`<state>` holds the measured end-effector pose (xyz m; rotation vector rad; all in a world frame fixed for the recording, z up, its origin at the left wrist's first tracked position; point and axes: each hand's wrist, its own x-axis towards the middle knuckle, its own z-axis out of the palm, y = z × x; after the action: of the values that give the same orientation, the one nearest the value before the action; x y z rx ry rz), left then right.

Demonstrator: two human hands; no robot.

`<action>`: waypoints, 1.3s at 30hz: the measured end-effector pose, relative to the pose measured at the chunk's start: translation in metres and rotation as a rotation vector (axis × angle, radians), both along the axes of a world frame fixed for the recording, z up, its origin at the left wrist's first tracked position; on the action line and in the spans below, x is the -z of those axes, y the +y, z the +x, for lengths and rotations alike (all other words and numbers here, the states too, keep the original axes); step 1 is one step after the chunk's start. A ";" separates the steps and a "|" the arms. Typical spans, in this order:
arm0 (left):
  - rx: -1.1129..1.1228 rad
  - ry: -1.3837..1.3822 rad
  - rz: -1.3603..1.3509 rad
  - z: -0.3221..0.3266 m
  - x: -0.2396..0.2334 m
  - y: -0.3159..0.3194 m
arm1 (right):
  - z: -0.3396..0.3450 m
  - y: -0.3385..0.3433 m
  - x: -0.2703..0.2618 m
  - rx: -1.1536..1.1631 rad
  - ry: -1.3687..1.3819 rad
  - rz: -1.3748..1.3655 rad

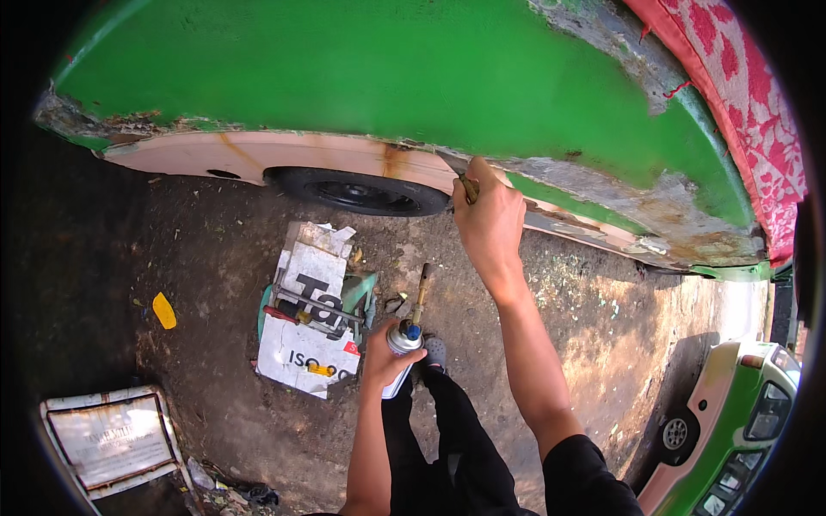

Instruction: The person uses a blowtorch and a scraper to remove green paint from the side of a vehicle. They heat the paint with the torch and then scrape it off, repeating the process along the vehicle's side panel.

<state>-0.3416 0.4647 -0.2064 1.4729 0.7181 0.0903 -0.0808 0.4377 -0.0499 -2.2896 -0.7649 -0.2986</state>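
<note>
In my left hand (387,361) is a gas torch: a canister (399,376) topped by a blowtorch head whose metal nozzle (423,290) points away from me toward the vehicle. No flame can be made out. My right hand (492,213) grips the handle of a scraper (469,188). Its blade lies at the lower border of the vehicle's green panel (361,77), just above the pink lower body (310,149). Around and right of the blade, grey bare patches (581,177) and flaking paint run along the panel's border.
Below the vehicle's black wheel (361,195), a printed white sheet (316,267) and several tools (303,309) lie on the dirt ground. A framed sign (113,438) stands at lower left. Red patterned cloth (742,97) hangs at upper right. Another green-and-pink vehicle (716,432) is at lower right.
</note>
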 end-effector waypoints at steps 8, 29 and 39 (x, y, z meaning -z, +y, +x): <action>0.008 -0.020 0.024 0.000 0.004 -0.001 | 0.001 -0.003 0.001 -0.010 0.014 -0.002; -0.065 -0.049 -0.005 0.000 0.006 0.000 | 0.003 -0.001 -0.021 0.035 0.167 -0.051; -0.063 -0.031 -0.047 0.014 -0.009 0.004 | 0.008 0.004 0.008 -0.011 0.077 -0.082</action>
<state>-0.3273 0.4688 -0.1977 1.4016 0.7375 0.1435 -0.0727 0.4413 -0.0577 -2.3584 -0.7630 -0.1764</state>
